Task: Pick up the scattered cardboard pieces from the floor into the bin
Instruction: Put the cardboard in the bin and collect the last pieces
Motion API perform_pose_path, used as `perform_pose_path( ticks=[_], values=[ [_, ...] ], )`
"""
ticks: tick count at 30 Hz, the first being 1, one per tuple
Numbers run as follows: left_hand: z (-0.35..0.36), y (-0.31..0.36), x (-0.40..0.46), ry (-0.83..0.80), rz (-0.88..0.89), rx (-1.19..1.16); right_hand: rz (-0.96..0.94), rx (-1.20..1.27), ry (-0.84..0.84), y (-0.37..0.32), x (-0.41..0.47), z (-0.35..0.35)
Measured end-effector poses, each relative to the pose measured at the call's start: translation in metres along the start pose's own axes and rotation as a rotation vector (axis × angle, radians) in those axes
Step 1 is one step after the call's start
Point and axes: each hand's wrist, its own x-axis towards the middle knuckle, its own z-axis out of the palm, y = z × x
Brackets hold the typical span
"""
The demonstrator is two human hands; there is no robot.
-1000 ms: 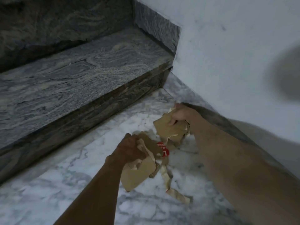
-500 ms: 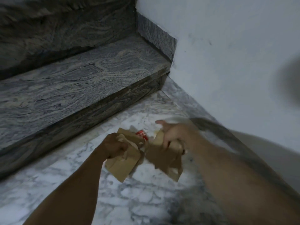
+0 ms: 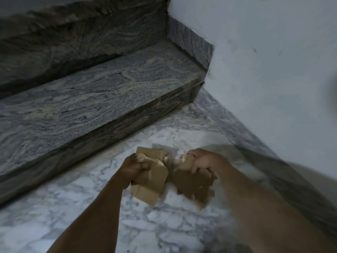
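Observation:
My left hand (image 3: 134, 170) is closed around a bundle of torn brown cardboard pieces (image 3: 152, 181), held above the white marble floor. My right hand (image 3: 204, 162) grips another bunch of brown cardboard pieces (image 3: 193, 187), blurred by motion, right beside the left bundle. A small red-printed scrap shows between the two bundles, near the right thumb. No bin is in view. I see no loose cardboard on the floor around the hands.
A dark grey granite stair step (image 3: 94, 95) rises to the left and behind the hands. A pale wall (image 3: 264, 70) with a grey skirting strip (image 3: 255, 147) runs along the right. The marble floor (image 3: 91, 216) spreads below my arms.
The right hand lifted its cardboard off the floor by the wall and drew it in beside the left bundle. Both hands rose and came closer together; the loose strip on the floor is gone from view.

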Motion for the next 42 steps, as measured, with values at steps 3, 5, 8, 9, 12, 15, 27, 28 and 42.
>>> perform_pose_path(
  ticks=[3, 5, 8, 9, 12, 15, 27, 28, 42],
  values=[
    [-0.007, 0.003, -0.001, 0.075, -0.046, -0.231, 0.049, 0.434, 0.046, 0.023, -0.005, -0.027],
    [-0.005, 0.006, 0.001, 0.093, -0.056, -0.324, 0.050, 0.711, 0.003, 0.025, -0.018, -0.041],
    [0.011, 0.019, 0.002, 0.073, -0.034, -0.379, 0.044, 0.920, -0.109, 0.017, -0.032, -0.054],
    [0.018, 0.024, 0.002, 0.062, -0.027, -0.374, 0.034, 0.972, -0.132, 0.012, -0.034, -0.055],
    [0.044, 0.040, 0.002, 0.012, -0.036, -0.377, 0.041, 1.019, -0.150, -0.003, -0.032, -0.049],
    [0.061, 0.053, 0.003, -0.027, -0.057, -0.453, 0.063, 1.017, -0.046, -0.014, -0.024, -0.040],
    [0.058, 0.077, 0.002, -0.064, -0.090, -0.503, 0.054, 1.115, 0.059, -0.017, -0.021, -0.048],
    [0.058, 0.082, 0.002, -0.074, -0.096, -0.504, 0.056, 1.108, 0.050, -0.017, -0.022, -0.051],
    [0.083, 0.301, -0.180, -0.403, -0.182, -0.144, 0.160, 1.505, 0.231, -0.041, -0.282, -0.134]
  ],
)
